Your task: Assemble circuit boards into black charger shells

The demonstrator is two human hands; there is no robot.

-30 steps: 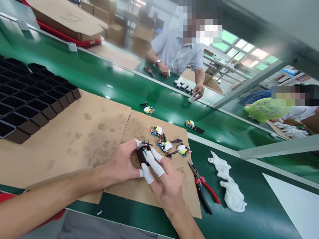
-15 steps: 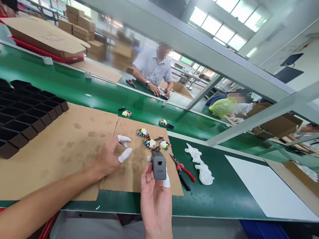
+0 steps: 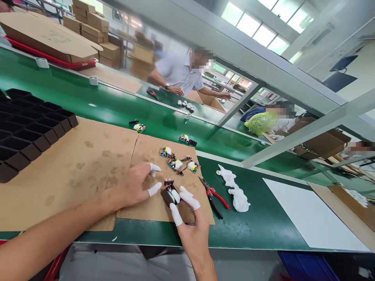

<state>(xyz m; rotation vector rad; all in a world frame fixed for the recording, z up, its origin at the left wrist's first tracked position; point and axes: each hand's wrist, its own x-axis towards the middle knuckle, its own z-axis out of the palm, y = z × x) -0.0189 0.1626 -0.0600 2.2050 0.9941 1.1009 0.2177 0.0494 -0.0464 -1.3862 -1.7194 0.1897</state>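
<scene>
From where I stand, the right hand (image 3: 195, 224) has its grip closed around a small dark case (image 3: 166, 199), white material showing in its open side. Just left of that grip, the left hand (image 3: 135, 185) has thumb and fingers parted, bare of any load. Pliers (image 3: 216, 198) lie to the grip's right; circuit boards (image 3: 176, 165) sit beyond it on cardboard (image 3: 148, 150).
</scene>
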